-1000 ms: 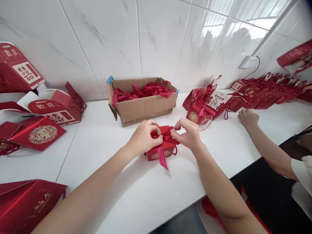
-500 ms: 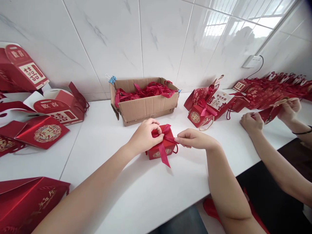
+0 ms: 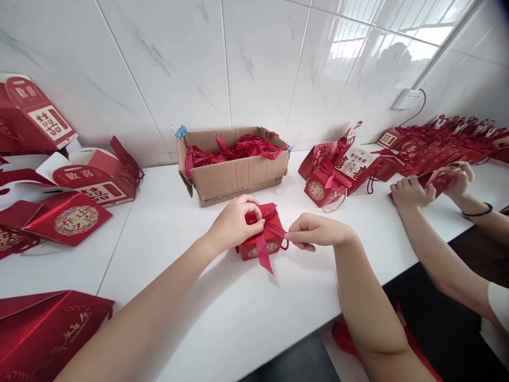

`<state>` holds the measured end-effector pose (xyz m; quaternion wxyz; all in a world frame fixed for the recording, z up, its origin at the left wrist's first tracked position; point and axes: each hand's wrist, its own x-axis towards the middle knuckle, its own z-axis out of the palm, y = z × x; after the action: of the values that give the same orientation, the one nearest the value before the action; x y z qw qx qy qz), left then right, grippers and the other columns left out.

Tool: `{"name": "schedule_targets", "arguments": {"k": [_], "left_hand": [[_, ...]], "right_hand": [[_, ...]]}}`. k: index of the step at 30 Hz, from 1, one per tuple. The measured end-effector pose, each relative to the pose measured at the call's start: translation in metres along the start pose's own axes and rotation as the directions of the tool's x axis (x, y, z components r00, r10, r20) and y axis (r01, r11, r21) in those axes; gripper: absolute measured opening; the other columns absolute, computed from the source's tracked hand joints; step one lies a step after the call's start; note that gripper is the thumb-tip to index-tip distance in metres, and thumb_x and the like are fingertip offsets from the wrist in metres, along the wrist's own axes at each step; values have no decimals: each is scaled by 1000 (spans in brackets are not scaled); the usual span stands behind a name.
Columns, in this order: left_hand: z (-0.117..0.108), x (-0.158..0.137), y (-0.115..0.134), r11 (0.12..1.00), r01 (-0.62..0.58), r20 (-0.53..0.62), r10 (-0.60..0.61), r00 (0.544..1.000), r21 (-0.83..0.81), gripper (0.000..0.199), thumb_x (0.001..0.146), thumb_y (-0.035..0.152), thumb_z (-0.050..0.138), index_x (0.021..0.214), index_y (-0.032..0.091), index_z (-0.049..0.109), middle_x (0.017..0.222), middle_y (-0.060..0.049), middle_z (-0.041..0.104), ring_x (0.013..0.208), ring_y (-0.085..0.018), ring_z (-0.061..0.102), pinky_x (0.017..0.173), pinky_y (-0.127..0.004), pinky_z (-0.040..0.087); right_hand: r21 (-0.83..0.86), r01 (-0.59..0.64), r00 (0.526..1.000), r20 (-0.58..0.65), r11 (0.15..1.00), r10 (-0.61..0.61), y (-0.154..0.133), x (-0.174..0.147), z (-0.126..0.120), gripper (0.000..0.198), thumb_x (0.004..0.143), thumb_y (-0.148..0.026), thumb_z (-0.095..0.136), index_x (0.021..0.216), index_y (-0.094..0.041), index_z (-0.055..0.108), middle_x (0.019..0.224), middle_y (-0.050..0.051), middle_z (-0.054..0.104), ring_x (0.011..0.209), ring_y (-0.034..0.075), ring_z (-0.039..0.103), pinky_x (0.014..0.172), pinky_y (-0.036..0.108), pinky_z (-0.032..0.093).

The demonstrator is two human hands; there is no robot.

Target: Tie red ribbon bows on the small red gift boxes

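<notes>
A small red gift box with a gold round emblem stands on the white table in front of me. Across its top runs a crimson ribbon tied in a bow, one tail hanging down the front. My left hand rests at the box's upper left, thumb and fingers pinching the bow near its knot. On the right, my right hand pinches the ribbon's other end between thumb and fingertips, holding it out past the box's edge. A dark red cord handle shows at the box's right side.
Behind the gift box stands a cardboard box full of red ribbons. Several red gift boxes crowd the left, others stand at the right. A co-worker's hands handle a red box farther right. White tiles form the wall.
My right hand has dropped slightly while keeping its pinch on the ribbon end. My left hand stays at the bow. The co-worker's hands have lowered the red box a little.
</notes>
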<state>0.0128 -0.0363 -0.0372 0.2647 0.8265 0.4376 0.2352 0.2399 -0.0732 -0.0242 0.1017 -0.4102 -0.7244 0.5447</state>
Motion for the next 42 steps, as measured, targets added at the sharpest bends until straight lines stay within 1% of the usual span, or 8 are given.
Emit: {"name": "schedule_targets", "arguments": {"k": [9, 12, 14, 16, 18, 20, 27, 42], "left_hand": [[0, 1, -1, 1000, 4, -4, -4, 1000, 1, 19, 76, 36, 58, 67, 21, 62, 114, -3, 59, 94, -22, 61, 82, -36, 49], [-5, 0, 0, 999, -2, 19, 3, 1000, -39, 22, 78, 40, 59, 69, 21, 65, 115, -4, 60, 95, -21, 61, 86, -36, 48], [-11, 0, 1, 998, 9, 34, -7, 999, -65, 25, 79, 45, 59, 73, 22, 68, 119, -4, 59, 101, -23, 60, 90, -37, 47], [-20, -1, 1, 996, 28, 20, -27, 999, -89, 28, 80, 48, 57, 79, 24, 70, 124, -4, 57, 105, -24, 58, 89, -37, 48], [-29, -2, 1, 995, 24, -24, -27, 999, -95, 28, 83, 48, 55, 84, 24, 70, 123, -5, 57, 106, -23, 58, 89, -35, 49], [-40, -4, 0, 998, -2, -57, -1, 998, -58, 25, 83, 44, 54, 87, 24, 69, 115, -4, 60, 103, -21, 58, 90, -34, 48], [-51, -9, -2, 994, -39, 168, 22, 985, 98, 19, 76, 39, 60, 89, 26, 67, 97, -2, 64, 92, -21, 60, 74, -31, 50], [-43, -3, -8, 994, -69, 103, 61, 993, 81, 15, 79, 33, 58, 73, 22, 65, 84, -1, 65, 76, -17, 62, 66, -29, 49]], "right_hand": [[-37, 1, 993, 122, 999, 3, 10, -11, -9, 49, 88, -52, 51, 58, -14, 59, 46, -2, 51, 43, 8, 45, 48, 22, 35], [-103, -119, 990, -82, 988, 110, 15, -7, -11, 56, 85, -60, 49, 52, -15, 55, 43, -2, 48, 41, 8, 44, 47, 23, 35], [-96, -139, 894, -441, 986, 83, 19, 1, -10, 57, 85, -62, 47, 50, -17, 49, 43, -3, 45, 41, 8, 41, 46, 24, 33], [-94, -35, 675, -736, 995, -46, 21, 12, -8, 49, 83, -58, 53, 56, -18, 50, 51, -2, 49, 48, 10, 47, 48, 24, 35], [-162, 127, 497, -844, 979, -204, 20, 24, -2, 35, 80, -51, 61, 68, -18, 58, 73, 3, 61, 69, 15, 59, 58, 27, 43], [-248, 239, 427, -841, 939, -331, 17, 33, 7, 22, 79, -42, 65, 79, -21, 64, 100, 7, 64, 97, 21, 61, 75, 32, 48], [-351, 255, 546, -716, 901, -434, 5, 46, 35, 15, 78, -33, 69, 92, -26, 71, 130, 9, 53, 130, 26, 41, 105, 46, 37], [-278, 215, 636, -688, 936, -350, 6, 54, 44, 6, 76, -25, 67, 72, -20, 67, 127, 11, 53, 125, 29, 46, 97, 47, 42]]}}
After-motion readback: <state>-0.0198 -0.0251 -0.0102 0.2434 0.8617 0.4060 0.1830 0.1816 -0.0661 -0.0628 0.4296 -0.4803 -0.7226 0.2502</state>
